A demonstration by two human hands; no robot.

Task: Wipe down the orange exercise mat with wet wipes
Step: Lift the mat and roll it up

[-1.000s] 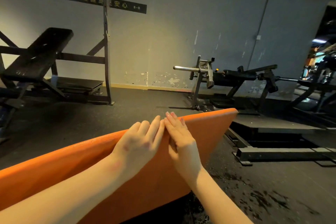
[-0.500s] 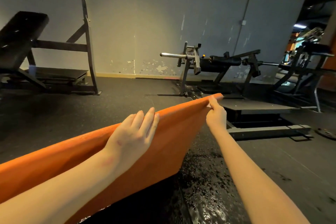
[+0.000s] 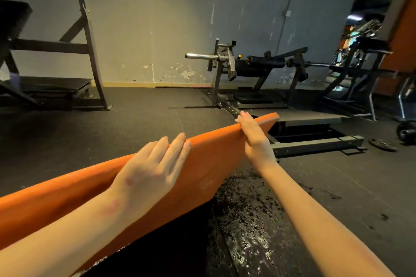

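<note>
left hand (image 3: 153, 171): flat, fingers straight on orange mat (image 3: 202, 164), tips at its top edge
mat: raised on edge above black floor (image 3: 135, 123), slanting near-left to far-right
right hand (image 3: 254, 135): fingers over top edge by far corner; thumb hidden, grip unclear
wet patch (image 3: 247, 220): floor under mat's right end
machine (image 3: 258, 66): beyond, at wall

Head-worn wide view, forward-down; seemingly near orange mat (image 3: 209, 157)
</note>
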